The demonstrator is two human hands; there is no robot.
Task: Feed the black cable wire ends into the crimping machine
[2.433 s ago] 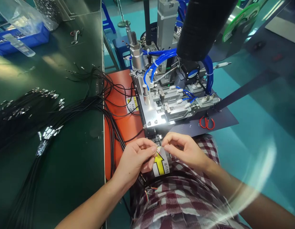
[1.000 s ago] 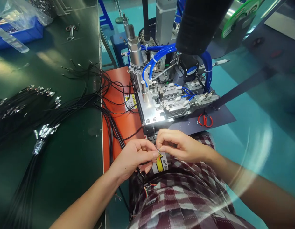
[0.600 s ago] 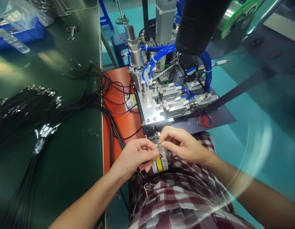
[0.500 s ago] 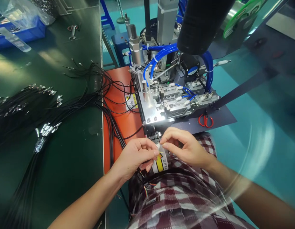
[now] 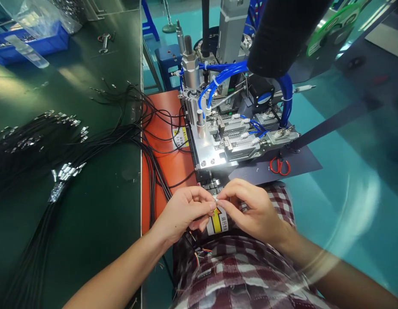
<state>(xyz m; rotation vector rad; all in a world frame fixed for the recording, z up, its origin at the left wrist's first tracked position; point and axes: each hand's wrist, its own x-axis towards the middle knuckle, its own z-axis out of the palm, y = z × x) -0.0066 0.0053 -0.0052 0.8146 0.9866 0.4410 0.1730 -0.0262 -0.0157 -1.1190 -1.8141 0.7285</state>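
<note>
My left hand (image 5: 189,210) is closed in a pinch, thumb against forefinger, with thin wires between the tips that are mostly hidden. Facing it, my right hand (image 5: 247,204) pinches the same fine wire ends, and the two hands' fingertips nearly touch. Under them lies a white label with a yellow arrow (image 5: 216,223). Just below my left hand, stripped cable ends with coloured wires (image 5: 199,254) hang over a checked garment (image 5: 237,266). Right ahead of the fingers is the small metal front fixture (image 5: 212,184) of the machine.
The machine (image 5: 231,128) with blue air tubes (image 5: 229,68) stands ahead. Black cables (image 5: 153,171) cross an orange plate (image 5: 168,167) and the dark green table (image 5: 98,223). Red-handled scissors (image 5: 280,166) lie on the right. At the upper left is a blue bin (image 5: 53,40).
My right hand's fingertips have moved slightly closer to my left's. The whole view has shifted a little, so the machine and table appear farther right.
</note>
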